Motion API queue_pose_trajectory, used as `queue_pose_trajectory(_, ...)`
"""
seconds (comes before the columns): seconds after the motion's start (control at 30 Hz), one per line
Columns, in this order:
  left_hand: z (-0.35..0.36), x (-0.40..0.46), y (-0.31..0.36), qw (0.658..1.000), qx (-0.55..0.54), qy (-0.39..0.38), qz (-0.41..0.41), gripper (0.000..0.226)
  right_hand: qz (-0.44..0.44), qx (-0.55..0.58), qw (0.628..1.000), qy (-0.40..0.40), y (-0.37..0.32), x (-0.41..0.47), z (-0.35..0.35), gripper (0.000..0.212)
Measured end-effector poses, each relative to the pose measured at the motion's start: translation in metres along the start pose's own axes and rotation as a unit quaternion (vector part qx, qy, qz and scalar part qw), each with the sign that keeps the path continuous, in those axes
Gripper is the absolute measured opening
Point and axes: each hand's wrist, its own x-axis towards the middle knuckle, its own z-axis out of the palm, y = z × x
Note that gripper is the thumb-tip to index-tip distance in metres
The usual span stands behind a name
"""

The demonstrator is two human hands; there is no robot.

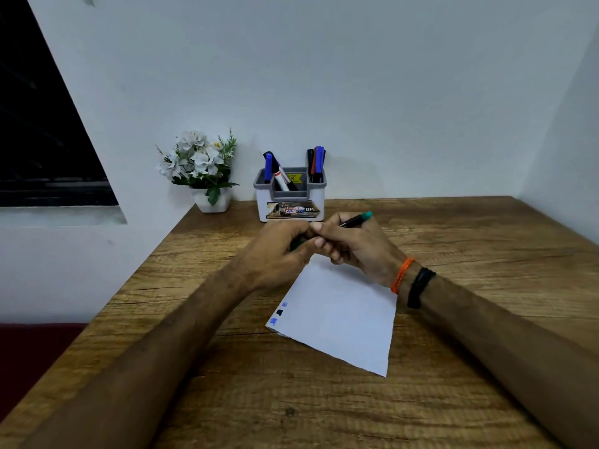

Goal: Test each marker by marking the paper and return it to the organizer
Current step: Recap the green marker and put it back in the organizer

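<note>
My right hand (351, 246) grips a black marker with a green end (356, 219), which points up and to the right. My left hand (285, 246) is closed around something green at the marker's other end, probably its cap (296, 244); most of it is hidden. Both hands meet just above the far corner of a white paper (340, 315) on the wooden table (453, 351). Three small marks, two blue and one black (279, 312), sit along the paper's left edge. Behind the hands stands the white and grey organizer (290, 202) holding several blue, black and red markers.
A white pot of artificial white flowers (202, 170) stands left of the organizer against the wall. A dark window (39, 140) is at the far left. The table's left edge runs diagonally, with a dark red surface (32, 345) below it.
</note>
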Motion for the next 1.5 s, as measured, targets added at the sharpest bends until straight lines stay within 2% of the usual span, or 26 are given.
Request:
queue_pose_trajectory(0.33,0.000,0.000,0.002,0.998,0.005,0.024,0.051,0.017,0.008,0.080,0.997,-0.021,0.001,0.007,0.000,0.036)
queue_pose_trajectory(0.43,0.001,0.004,-0.002,0.999,-0.013,0.027,0.045,0.023,-0.010,0.054,0.998,-0.009,0.001,0.009,-0.005,0.038)
queue_pose_trajectory(0.53,0.002,0.006,-0.004,0.999,-0.024,0.019,0.031,0.032,-0.038,0.025,0.999,0.000,0.002,0.010,-0.008,0.030)
queue_pose_trajectory(0.6,-0.002,0.006,-0.005,0.999,-0.035,0.012,0.015,0.026,-0.048,0.011,0.999,0.020,0.004,0.010,-0.009,0.022)
queue_pose_trajectory(0.73,-0.013,0.001,-0.019,0.997,0.000,-0.016,-0.073,0.032,-0.036,0.029,0.997,0.064,0.002,0.008,-0.014,0.008)
queue_pose_trajectory(0.83,-0.015,-0.002,-0.027,0.990,0.038,-0.051,-0.122,0.039,-0.002,0.052,0.998,0.032,-0.005,0.002,-0.015,0.023)
queue_pose_trajectory(0.93,-0.015,-0.003,-0.029,0.987,0.053,-0.070,-0.132,0.042,0.034,0.078,0.996,-0.036,-0.012,-0.007,-0.009,0.033)
queue_pose_trajectory(1.03,-0.015,-0.002,-0.029,0.985,0.049,-0.074,-0.146,0.040,0.005,0.008,0.998,-0.061,-0.010,-0.016,0.000,0.020)
queue_pose_trajectory(1.13,-0.013,-0.002,-0.027,0.984,0.050,-0.086,-0.148,0.043,-0.012,-0.061,0.996,-0.060,-0.004,-0.020,0.005,0.018)
queue_pose_trajectory(1.2,-0.013,-0.002,-0.027,0.985,0.049,-0.090,-0.139,0.043,0.002,-0.057,0.996,-0.071,-0.001,-0.020,0.006,0.008)
queue_pose_trajectory(1.3,-0.015,-0.001,-0.028,0.986,0.067,-0.092,-0.120,0.030,0.025,-0.043,0.995,-0.083,0.002,-0.022,0.009,0.016)
queue_pose_trajectory(1.5,-0.013,-0.002,-0.027,0.985,0.077,-0.098,-0.116,0.029,0.023,-0.051,0.994,-0.092,0.001,-0.027,0.019,0.010)
